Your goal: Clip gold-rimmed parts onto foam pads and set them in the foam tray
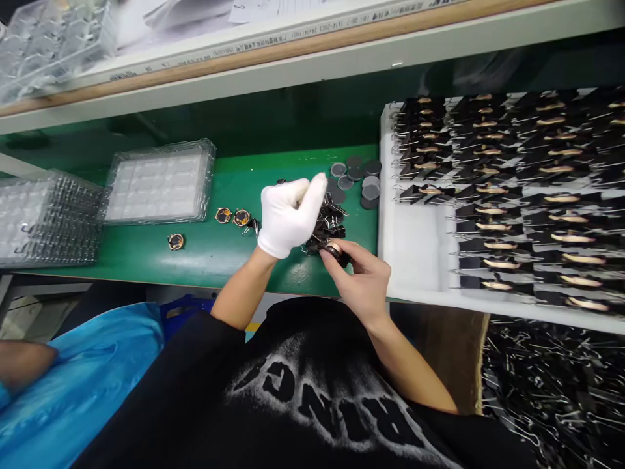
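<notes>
My left hand (289,213), in a white glove, hovers closed over a small pile of black binder clips (333,223) on the green bench; what its fingers hold is hidden. My bare right hand (362,281) pinches a small round part with a black clip (336,251) at the near edge of that pile. Grey discs (360,178) lie just behind the pile. Three small round coil parts (233,216) lie on the mat to the left.
A white tray (409,251) at the right holds rows of clipped parts. Clear plastic blister trays (160,181) stand at the left, with a stack (46,218) beside them. A box of loose clips (551,384) sits low right. Another person's blue sleeve (83,381) is at lower left.
</notes>
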